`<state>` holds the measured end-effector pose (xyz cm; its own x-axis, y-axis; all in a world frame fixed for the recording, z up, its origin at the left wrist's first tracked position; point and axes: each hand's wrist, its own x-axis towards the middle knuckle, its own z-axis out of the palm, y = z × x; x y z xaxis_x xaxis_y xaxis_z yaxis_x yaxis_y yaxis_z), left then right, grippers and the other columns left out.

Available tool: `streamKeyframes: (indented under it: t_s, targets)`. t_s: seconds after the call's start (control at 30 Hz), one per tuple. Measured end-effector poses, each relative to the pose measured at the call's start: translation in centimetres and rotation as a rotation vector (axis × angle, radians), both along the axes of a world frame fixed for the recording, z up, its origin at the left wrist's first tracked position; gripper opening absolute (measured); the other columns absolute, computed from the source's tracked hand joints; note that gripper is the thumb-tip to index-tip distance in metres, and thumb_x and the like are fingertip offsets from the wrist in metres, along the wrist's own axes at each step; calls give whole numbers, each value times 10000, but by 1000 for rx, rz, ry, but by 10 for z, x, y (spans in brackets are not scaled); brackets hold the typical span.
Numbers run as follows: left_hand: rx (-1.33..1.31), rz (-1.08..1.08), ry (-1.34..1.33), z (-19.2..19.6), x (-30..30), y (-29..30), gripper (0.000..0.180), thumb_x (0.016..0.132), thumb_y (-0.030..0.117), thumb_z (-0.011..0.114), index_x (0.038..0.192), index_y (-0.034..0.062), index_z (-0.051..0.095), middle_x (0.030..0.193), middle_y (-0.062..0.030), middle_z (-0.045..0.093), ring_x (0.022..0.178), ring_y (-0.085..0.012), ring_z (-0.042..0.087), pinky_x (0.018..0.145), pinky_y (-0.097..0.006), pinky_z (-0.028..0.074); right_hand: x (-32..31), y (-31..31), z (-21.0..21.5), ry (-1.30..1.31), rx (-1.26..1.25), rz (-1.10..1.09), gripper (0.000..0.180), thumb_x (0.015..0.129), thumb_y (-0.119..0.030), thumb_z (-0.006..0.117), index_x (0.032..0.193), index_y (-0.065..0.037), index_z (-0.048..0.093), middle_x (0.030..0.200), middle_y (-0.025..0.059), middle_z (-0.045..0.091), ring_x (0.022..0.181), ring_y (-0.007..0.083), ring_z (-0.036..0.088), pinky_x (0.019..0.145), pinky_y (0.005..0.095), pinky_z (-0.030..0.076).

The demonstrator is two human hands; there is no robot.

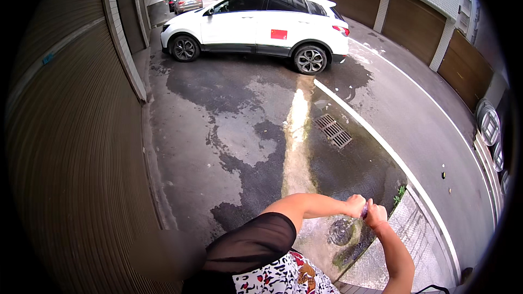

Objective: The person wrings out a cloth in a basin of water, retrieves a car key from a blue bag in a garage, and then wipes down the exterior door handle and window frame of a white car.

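Note:
My left hand point(357, 206) and my right hand point(376, 214) meet at the lower right, both closed, with knuckles side by side. A sliver of something purplish point(365, 212) shows between them; the rest is hidden in my fists, so I cannot make out its kind. My left forearm reaches across from a sheer black sleeve point(253, 242). The right forearm comes up bare from the lower edge. Beneath my hands, water stands or swirls in a round wet spot point(341, 231) on the ground.
A white car point(250, 24) stands crosswise ahead. A metal drain grate point(333, 130) lies beside a pale wet strip point(298, 130). A brown ribbed shutter point(76, 147) lines the left. On the right are a sloped metal plate point(403, 245) and a white road line point(376, 144).

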<state>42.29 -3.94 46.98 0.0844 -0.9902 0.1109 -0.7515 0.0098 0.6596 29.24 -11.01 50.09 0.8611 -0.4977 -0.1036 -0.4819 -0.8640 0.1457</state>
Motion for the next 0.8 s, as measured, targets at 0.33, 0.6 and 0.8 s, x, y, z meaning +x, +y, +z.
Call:
streamKeyframes:
  t_s: [0.33, 0.6, 0.8]
  targets:
    - [275, 2, 164, -7, -19, -4, 226, 603, 140, 667, 741, -38, 642, 805, -234, 632, 805, -335, 633, 706, -398, 511, -21, -6, -1, 126, -105, 213, 469, 694, -220, 621, 1066, 18, 463, 722, 137, 624, 637, 268, 636, 557, 367, 503]
    - [347, -62, 76, -26, -29, -9, 280, 577, 133, 711, 801, -19, 639, 811, -194, 647, 692, -283, 648, 617, -370, 519, -30, 5, -6, 113, -89, 185, 468, 702, -192, 605, 1107, 7, 483, 737, 136, 621, 655, 256, 634, 576, 354, 505]
    - [726, -7, 1073, -65, -2, -5, 574, 592, 158, 776, 1104, 48, 540, 909, -116, 627, 769, -249, 618, 656, -439, 496, -24, 9, -50, -50, -204, -56, 225, 674, -101, 608, 886, -54, 549, 825, 117, 552, 798, 263, 568, 630, 347, 482]
